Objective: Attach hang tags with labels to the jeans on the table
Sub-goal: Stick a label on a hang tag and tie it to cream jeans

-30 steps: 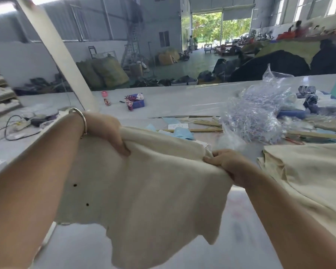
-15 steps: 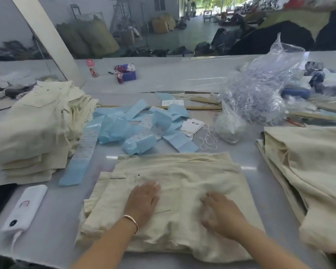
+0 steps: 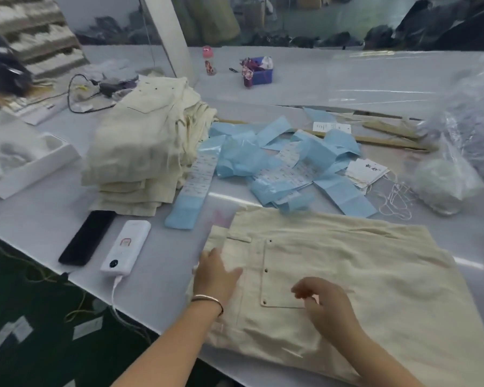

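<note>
One pair of cream jeans (image 3: 347, 275) lies flat on the counter (image 3: 157, 289), with no tag on it yet. The left hand (image 3: 215, 275) rests flat on it. The right hand (image 3: 324, 303) hovers, fingers loosely bent, holding nothing. Hang tags (image 3: 366, 171) wait near the blue labels (image 3: 277, 163). A stack of jeans (image 3: 143, 152) sits left.

Dark brush-style mark on white hang tags (image 3: 367, 171), perhaps characters, unreadable, label strips (image 3: 200, 174) print illegible

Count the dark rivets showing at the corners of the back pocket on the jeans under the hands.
3 visible: one at the pocket's top left corner, one midway down its left edge, one at its bottom left corner. The right hand may hide others.
</note>
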A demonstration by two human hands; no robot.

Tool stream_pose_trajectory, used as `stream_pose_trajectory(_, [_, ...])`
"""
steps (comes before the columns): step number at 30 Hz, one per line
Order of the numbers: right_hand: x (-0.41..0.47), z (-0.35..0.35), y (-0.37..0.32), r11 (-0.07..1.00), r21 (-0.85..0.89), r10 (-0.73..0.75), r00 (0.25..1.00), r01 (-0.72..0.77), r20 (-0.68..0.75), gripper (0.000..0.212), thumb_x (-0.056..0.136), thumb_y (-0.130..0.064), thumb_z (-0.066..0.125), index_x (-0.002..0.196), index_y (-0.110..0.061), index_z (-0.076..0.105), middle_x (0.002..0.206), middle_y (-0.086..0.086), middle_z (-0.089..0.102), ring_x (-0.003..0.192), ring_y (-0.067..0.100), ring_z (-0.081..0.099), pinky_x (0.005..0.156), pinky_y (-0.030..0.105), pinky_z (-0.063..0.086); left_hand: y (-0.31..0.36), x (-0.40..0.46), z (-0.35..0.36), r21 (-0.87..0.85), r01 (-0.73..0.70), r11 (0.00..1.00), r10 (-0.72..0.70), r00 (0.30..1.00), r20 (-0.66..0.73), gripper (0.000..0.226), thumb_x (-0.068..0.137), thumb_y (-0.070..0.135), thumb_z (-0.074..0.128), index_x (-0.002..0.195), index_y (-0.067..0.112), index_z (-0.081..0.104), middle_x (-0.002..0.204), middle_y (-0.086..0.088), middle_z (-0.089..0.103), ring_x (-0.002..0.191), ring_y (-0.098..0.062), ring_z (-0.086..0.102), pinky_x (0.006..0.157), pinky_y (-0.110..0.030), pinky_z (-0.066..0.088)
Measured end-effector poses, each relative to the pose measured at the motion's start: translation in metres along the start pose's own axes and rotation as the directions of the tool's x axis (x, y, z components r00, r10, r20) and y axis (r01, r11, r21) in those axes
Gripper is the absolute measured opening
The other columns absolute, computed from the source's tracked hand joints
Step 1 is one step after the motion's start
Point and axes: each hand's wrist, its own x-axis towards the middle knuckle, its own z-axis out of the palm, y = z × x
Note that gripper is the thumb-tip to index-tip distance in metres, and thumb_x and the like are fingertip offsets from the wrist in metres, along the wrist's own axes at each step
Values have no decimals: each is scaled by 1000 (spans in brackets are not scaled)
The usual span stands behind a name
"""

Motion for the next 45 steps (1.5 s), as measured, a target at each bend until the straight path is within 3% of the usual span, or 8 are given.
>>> stream_pose_trajectory(5, [28,45,-56,733,567,276,926,-376,257,30,84,-41,70,98,-15,63,85,10,71,72,19,69,57,32,57,25,-33,-18,-539,-205,817,381,893,238,36,78,12,64,112,22,69,107,-1,73,99,-14,67,88,-27,53])
stream_pose_trajectory(9, [41,47,-47,598,675,473,870,-432,139,17,84,3,49,81,2,66,71,16,66,60,26,64,58,33,51,4,-35,-24,-582,-199,788,522,716,462,25,92,10,61,112,18,73,109,8,72,101,3,64,92,-16,49])
stream_pose_trajectory(14, [40,46,-36,439,775,596,793,-453,126,31,86,6,41,74,-8,66,51,3,62,42,13,58,37,18,43,-33,-10,-32,-520,-98,848,283,914,291,20,81,4,72,81,24,74,79,13,72,79,-4,66,70,-12,49])
stream_pose_trajectory(27, [44,54,-28,424,767,678,730,-481,83,45,95,-47,49,80,-9,68,74,6,64,71,23,59,65,33,46,-32,14,-37,-378,-115,918,269,883,385,24,73,12,79,61,23,62,50,18,55,53,-1,49,57,-13,42])
stream_pose_trajectory(31, [30,45,-27,835,459,444,864,-303,-237,29,80,-27,73,105,-14,64,100,8,69,91,24,65,75,36,50,-19,10,-29,-506,-178,844,366,880,302,19,87,9,65,76,20,55,59,6,55,57,-11,45,64,-28,40])
stream_pose_trajectory(34, [16,39,-37,945,-304,-281,781,123,-558,60,65,-8,74,122,-11,55,116,12,58,107,31,52,92,37,39,-7,7,-27,-610,-240,755,496,818,292,12,90,5,60,85,16,61,74,2,65,67,-9,55,69,-28,43])
stream_pose_trajectory(40, [8,61,-56,806,-491,-238,941,330,240,15,90,-34,53,100,-24,60,97,-5,66,90,20,61,68,33,44,-18,7,-34,-632,-189,752,425,872,245,28,89,2,63,106,23,69,106,8,69,101,-7,62,88,-17,48])
stream_pose_trajectory(45, [6,54,-59,897,-261,-265,906,357,330,39,83,-47,56,56,-20,51,57,-3,52,59,16,49,55,32,38,-70,14,-43,-271,-23,962,50,995,92,19,87,12,59,100,26,64,97,7,63,81,-2,55,63,-13,39])
